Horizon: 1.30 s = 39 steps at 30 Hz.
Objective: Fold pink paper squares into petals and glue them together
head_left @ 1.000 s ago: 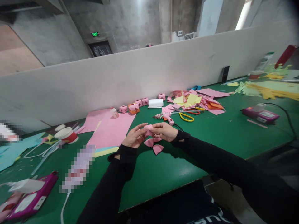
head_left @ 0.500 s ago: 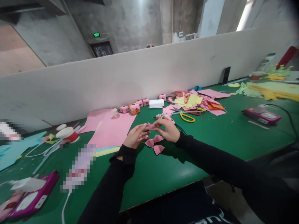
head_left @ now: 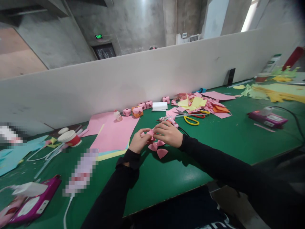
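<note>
Both of my hands meet over the green table around a small folded pink paper piece (head_left: 151, 134). My left hand (head_left: 138, 140) pinches it from the left side. From the right, the fingers of my right hand (head_left: 169, 133) curl over its edge and hide part of it. Just below the hands lie several folded pink paper petals (head_left: 162, 153), close together on the table. Behind my right hand is a pink hot glue gun (head_left: 172, 121), partly covered by the fingers. Yellow-handled scissors (head_left: 191, 120) lie to the right of it.
Pink paper sheets (head_left: 114, 133) and a small bottle (head_left: 117, 115) lie left of my hands. Finished pink paper cubes (head_left: 127, 112) line the white partition (head_left: 133, 82). A heap of paper scraps (head_left: 195, 103) sits behind the scissors. A paper cup (head_left: 70, 138) and purple power strips (head_left: 39, 200) stand outward.
My right hand has turned over, its fingers now covering more of the pink piece. The fingers of my left hand have curled in closer around it. The petals below stay put.
</note>
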### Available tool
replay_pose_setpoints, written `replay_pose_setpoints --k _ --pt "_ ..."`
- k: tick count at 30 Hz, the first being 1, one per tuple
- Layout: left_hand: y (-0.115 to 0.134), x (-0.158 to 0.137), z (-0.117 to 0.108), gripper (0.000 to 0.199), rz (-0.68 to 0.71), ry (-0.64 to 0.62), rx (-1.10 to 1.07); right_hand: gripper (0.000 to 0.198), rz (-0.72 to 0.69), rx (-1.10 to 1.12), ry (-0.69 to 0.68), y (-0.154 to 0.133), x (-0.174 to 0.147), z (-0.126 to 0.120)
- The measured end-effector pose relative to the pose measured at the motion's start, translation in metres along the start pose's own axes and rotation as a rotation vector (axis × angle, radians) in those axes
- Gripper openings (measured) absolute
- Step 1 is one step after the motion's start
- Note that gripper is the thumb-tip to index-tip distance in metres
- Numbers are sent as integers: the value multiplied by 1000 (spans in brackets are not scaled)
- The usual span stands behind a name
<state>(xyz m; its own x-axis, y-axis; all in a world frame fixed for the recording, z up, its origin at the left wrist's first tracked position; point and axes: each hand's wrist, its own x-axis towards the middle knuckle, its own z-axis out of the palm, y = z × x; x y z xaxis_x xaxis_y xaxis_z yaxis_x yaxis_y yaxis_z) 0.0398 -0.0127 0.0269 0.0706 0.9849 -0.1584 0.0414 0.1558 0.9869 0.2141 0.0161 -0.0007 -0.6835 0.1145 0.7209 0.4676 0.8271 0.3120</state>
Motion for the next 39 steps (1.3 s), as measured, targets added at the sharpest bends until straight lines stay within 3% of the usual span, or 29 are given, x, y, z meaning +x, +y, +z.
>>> replay_pose_setpoints --k 6,10,13,16,18,20,22,25,33,39 --pt "-3 2 -1 39 29 43 19 17 16 13 1 -1 -1 2" --pt "-1 2 -2 39 43 71 20 17 122 84 -24 0 1 1" --pt "-2 3 -7 38 89 136 91 25 343 168 5 10 -2 1" --pt "-4 7 -11 34 234 319 356 36 706 91 10 29 -13 5" --pt "-5 8 -12 31 303 406 494 40 957 13 -121 42 -24 10" --pt "-6 9 -12 30 335 430 562 58 1137 -13 -333 51 -34 15" --pt "-6 9 -11 31 353 434 604 67 1167 -39 -501 55 -40 19" --pt "-6 9 -10 31 361 441 648 69 1156 -63 -571 54 -41 25" --pt "-6 9 -14 28 371 476 658 47 1263 26 -496 54 -35 21" --pt "-5 11 -20 32 395 526 675 48 1436 380 -147 50 -26 10"
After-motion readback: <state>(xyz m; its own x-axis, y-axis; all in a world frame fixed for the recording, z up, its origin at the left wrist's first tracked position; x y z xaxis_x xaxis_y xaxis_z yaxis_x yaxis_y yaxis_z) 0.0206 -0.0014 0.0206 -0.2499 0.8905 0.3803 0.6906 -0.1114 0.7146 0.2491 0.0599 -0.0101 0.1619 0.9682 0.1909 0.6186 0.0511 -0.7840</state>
